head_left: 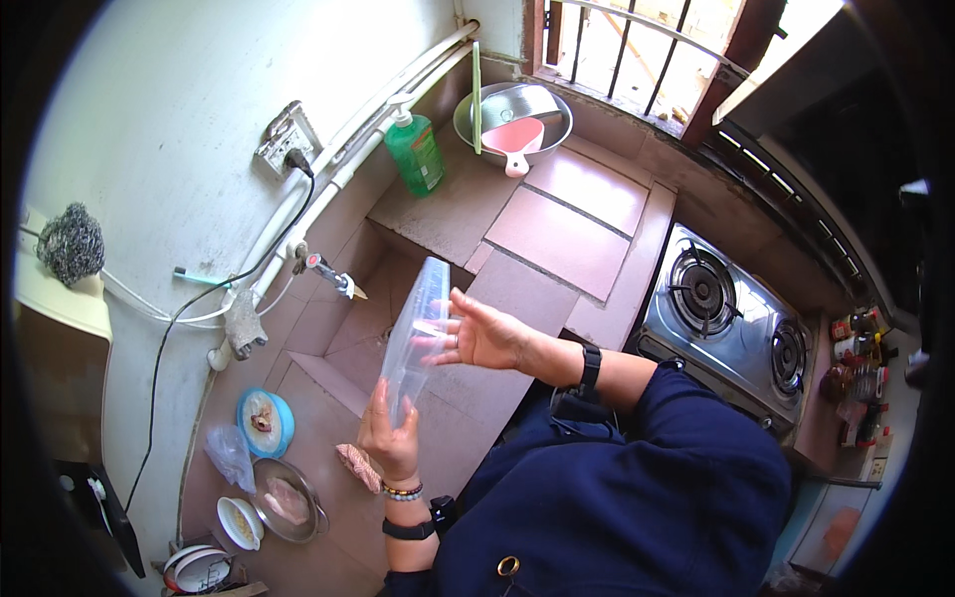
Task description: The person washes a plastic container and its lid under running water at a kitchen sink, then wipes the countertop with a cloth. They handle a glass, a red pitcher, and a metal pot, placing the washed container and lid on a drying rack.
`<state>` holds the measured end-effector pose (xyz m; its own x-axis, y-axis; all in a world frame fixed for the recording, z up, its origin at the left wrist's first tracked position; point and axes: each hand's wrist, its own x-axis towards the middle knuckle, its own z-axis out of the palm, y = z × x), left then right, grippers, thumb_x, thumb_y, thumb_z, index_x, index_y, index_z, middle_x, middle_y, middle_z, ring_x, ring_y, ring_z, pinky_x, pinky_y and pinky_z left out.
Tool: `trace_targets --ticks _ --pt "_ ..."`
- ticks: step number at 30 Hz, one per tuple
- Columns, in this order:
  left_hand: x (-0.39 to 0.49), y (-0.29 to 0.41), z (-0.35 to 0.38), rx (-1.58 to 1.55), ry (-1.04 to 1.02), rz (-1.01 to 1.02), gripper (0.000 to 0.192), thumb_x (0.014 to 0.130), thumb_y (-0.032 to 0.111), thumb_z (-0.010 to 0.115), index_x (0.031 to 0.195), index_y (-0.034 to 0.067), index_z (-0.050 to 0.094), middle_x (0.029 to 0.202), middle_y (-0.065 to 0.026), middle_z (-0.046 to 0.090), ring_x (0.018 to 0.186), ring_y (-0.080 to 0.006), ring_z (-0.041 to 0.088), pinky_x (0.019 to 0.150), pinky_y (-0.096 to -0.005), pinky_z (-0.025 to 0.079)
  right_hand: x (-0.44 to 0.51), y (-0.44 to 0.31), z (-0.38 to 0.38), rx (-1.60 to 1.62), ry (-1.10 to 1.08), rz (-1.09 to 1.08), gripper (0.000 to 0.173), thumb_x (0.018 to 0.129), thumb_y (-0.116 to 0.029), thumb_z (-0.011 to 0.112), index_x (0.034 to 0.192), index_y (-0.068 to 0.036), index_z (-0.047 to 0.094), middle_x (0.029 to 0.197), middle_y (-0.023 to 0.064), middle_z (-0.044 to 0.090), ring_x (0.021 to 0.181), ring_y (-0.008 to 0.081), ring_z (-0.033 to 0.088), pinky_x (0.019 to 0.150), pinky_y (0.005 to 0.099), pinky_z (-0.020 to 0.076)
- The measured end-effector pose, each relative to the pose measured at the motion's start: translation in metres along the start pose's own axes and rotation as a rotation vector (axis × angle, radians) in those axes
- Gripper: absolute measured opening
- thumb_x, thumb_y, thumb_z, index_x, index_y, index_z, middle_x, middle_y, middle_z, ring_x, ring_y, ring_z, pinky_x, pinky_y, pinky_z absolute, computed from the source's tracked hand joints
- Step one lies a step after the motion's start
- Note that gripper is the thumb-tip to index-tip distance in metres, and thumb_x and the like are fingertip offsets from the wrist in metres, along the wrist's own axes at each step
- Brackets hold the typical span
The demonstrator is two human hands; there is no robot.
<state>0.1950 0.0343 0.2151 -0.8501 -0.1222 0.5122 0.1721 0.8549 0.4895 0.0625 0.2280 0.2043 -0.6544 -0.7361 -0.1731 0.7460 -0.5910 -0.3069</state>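
My left hand (392, 440) grips the lower end of a clear plastic container or lid (419, 336), which stands tilted over the sink basin (362, 321). My right hand (485, 336) is beside its upper part, thumb raised and fingers spread. Several of those fingers show through the clear plastic; whether they touch it I cannot tell. A faucet (332, 276) juts from the wall to the left of the container. Near my left wrist lies a pinkish woven cloth or scrubber (358, 468) on the tiled counter.
Lower left stand a blue bowl (285, 425), a plastic bag (230, 457), a metal bowl with raw meat (317, 515) and a white basket (240, 524). Farther back are a green pump bottle (415, 157) and a metal basin (563, 127) with a pink scoop (515, 136). A gas stove (746, 321) is at right.
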Motion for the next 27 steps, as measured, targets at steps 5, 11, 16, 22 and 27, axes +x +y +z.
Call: trace_targets --ticks 5,11,16,22,27 --pt "0.023 0.033 0.006 0.06 -0.057 0.103 0.057 0.071 0.002 0.076 0.126 0.001 0.058 0.117 -0.0159 0.066 0.102 -0.0338 0.066 0.087 -0.0398 0.053 -0.021 0.008 0.039 -0.442 0.126 -0.086 0.051 0.085 -0.023 0.076 0.122 -0.003 0.047 0.105 0.0106 0.065 0.09 0.0191 0.068 0.079 0.0349 0.0576" --pt "0.057 0.07 -0.012 -0.278 -0.313 0.179 0.061 0.078 0.026 0.079 0.127 -0.002 0.056 0.123 -0.0177 0.063 0.111 -0.0374 0.061 0.098 -0.0459 0.046 -0.059 -0.035 0.061 -0.564 0.249 -0.327 0.051 0.088 -0.017 0.071 0.126 0.002 0.044 0.099 0.0139 0.064 0.07 0.0186 0.069 0.061 0.0334 0.0598" --pt "0.112 0.061 -0.004 -0.416 -0.175 0.195 0.038 0.089 0.012 0.066 0.123 -0.002 0.06 0.13 -0.0189 0.059 0.123 -0.0359 0.054 0.104 -0.0443 0.041 -0.12 -0.109 0.085 -0.672 0.28 -0.595 0.052 0.085 -0.014 0.07 0.128 0.002 0.045 0.098 0.017 0.066 0.064 0.0206 0.07 0.057 0.0318 0.0618" --pt "0.203 0.064 0.075 -0.275 -0.236 0.34 0.039 0.084 0.008 0.064 0.122 0.013 0.065 0.143 -0.0178 0.046 0.131 -0.0442 0.039 0.109 -0.0487 0.034 -0.129 -0.215 0.112 -1.205 0.279 -0.87 0.053 0.083 -0.028 0.072 0.12 0.006 0.056 0.098 0.0184 0.069 0.079 0.0203 0.072 0.061 0.0302 0.0618" --pt "0.279 0.084 0.196 -0.116 -0.251 0.366 0.047 0.078 0.011 0.066 0.124 0.019 0.063 0.142 -0.0256 0.042 0.13 -0.0491 0.038 0.108 -0.0498 0.036 -0.056 -0.294 0.102 -0.946 0.579 -0.866 0.062 0.081 -0.019 0.071 0.122 -0.003 0.027 0.106 0.0199 0.055 0.093 0.028 0.064 0.065 0.0317 0.0586"
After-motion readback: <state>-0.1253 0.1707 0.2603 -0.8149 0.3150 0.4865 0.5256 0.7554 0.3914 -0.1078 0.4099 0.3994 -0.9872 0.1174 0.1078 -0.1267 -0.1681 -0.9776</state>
